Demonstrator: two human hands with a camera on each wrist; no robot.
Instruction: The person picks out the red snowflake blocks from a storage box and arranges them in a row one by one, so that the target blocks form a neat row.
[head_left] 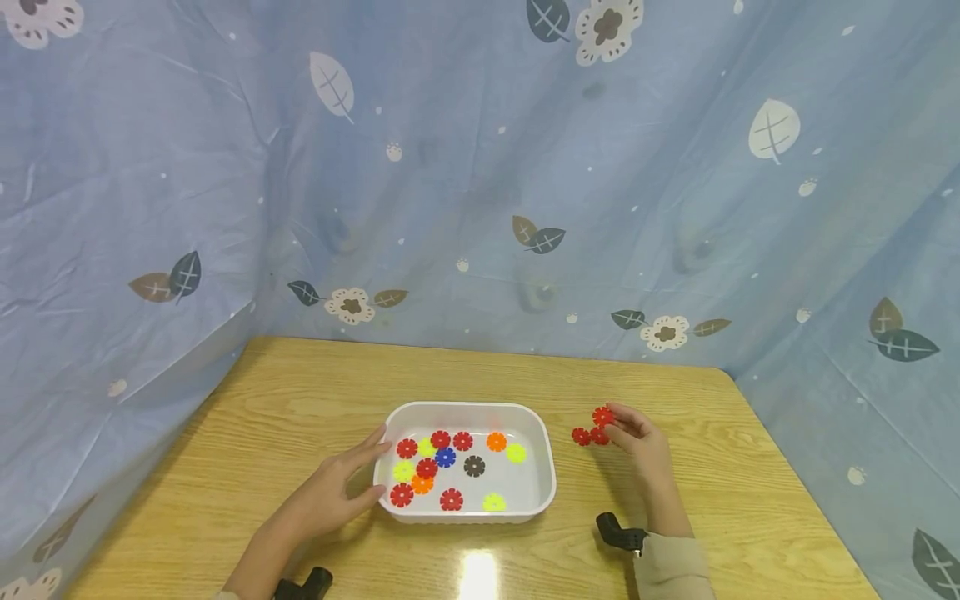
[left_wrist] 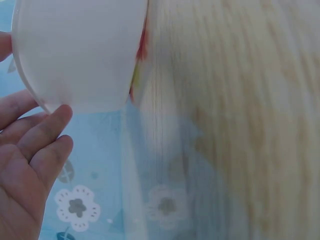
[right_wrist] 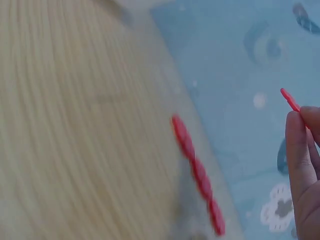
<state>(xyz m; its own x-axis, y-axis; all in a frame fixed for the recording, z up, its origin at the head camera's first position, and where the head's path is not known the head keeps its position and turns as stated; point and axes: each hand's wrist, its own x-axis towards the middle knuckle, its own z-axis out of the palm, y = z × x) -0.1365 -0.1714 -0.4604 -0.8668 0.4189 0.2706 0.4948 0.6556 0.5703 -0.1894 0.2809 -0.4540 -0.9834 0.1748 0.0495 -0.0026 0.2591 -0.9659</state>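
Observation:
A white plastic tray [head_left: 517, 492] holds several notched plastic discs in red, yellow, orange, blue and dark brown. My left hand [head_left: 333, 493] touches the tray's left end, its fingers spread and fairly straight along the rim. In the left wrist view, fingertips of the left hand [left_wrist: 37, 155] lie by the white wall of the tray [left_wrist: 80, 55]. To the right of the tray, my right hand [head_left: 636, 437] pinches a red disc [head_left: 603, 417] between thumb and fingers, above the table. Just beside it, red discs [head_left: 581, 436] lie on the tabletop; the right wrist view shows these red discs [right_wrist: 197, 172] edge-on.
The wooden table [head_left: 300, 392] ends at a blue curtain [head_left: 465, 167] with leaf and flower prints, behind and at both sides. Black wrist mounts [head_left: 621, 533] sit at the forearms. Light glares off the table in front of the tray.

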